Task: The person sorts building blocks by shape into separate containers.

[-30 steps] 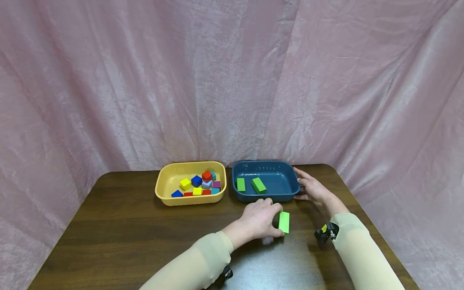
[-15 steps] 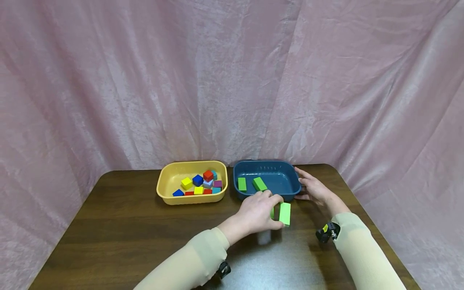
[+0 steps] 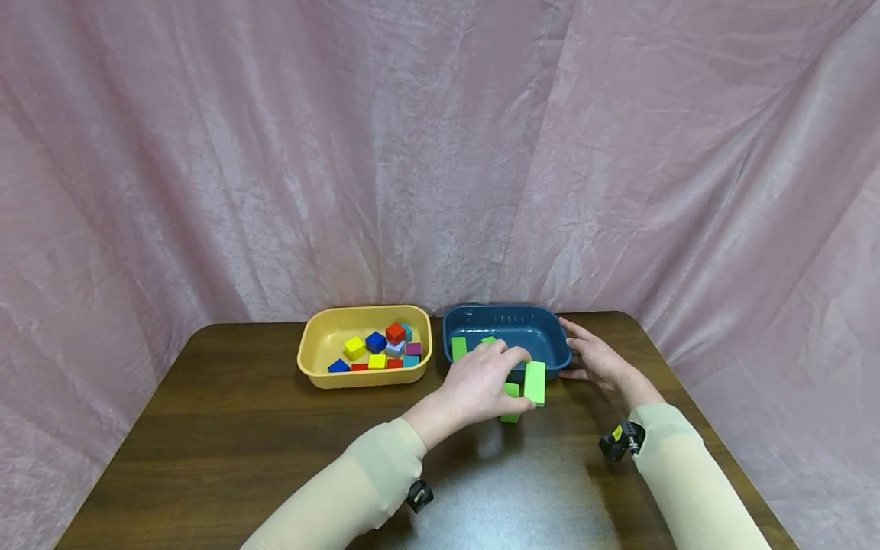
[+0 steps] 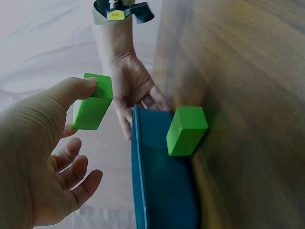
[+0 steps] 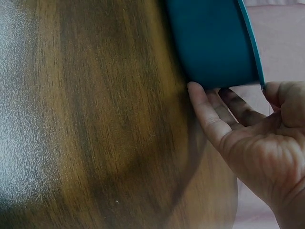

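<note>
My left hand (image 3: 474, 386) pinches a green rectangular block (image 3: 535, 383) between thumb and index finger, lifted above the table near the front of a blue bin (image 3: 529, 336). In the left wrist view its other fingers are loosely bent, away from the held block (image 4: 94, 112). A second green block (image 4: 188, 130) stands on the table by the bin's front wall, partly behind my left hand in the head view. More green blocks (image 3: 459, 348) lie inside the bin, one mostly hidden by that hand. My right hand (image 3: 598, 359) touches the bin's right end with extended fingers (image 5: 209, 114).
A yellow bin (image 3: 312, 351) with several red, blue, yellow, purple and teal blocks stands left of the blue one. Both sit at the far edge of the brown wooden table (image 3: 241, 435). Behind hangs a pink curtain (image 3: 412, 153).
My left hand has risen with its green block and moved toward the blue bin. The second block on the table has come into view from behind it. The right hand stays at the bin.
</note>
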Demonstrator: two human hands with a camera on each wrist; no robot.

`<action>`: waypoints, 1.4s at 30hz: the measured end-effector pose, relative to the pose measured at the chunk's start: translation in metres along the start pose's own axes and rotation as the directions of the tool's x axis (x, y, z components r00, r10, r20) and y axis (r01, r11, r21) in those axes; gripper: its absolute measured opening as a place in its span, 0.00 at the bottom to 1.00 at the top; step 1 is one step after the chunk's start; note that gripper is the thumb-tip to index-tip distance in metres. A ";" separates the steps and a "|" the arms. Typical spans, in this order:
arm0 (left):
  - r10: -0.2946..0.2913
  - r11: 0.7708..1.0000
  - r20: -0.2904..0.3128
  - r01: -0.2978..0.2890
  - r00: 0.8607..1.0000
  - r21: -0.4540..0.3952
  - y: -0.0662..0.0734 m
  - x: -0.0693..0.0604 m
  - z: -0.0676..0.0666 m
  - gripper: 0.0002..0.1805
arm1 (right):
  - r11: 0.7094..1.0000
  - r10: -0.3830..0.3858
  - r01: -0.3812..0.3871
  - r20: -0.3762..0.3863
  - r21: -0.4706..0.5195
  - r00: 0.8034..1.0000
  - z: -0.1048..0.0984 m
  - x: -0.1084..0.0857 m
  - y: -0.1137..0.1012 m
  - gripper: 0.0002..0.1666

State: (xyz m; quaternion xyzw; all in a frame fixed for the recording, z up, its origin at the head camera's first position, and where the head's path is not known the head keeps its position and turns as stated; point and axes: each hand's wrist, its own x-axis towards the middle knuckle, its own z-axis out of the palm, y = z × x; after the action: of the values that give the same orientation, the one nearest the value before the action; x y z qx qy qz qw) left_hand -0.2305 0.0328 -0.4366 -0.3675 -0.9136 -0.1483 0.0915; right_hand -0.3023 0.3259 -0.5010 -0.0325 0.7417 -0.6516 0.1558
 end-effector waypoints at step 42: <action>-0.275 0.961 0.036 0.275 0.961 0.008 -0.083 0.023 -0.034 0.40 | 1.000 0.006 -0.005 -0.012 0.005 1.000 0.001 -0.001 0.004 0.34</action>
State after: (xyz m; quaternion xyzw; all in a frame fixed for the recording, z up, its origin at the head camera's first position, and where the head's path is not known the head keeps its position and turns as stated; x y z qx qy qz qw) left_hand -0.3029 -0.0210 -0.4148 -0.2395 -0.9575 -0.1515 0.0538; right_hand -0.3008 0.3252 -0.5045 -0.0260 0.7410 -0.6533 0.1531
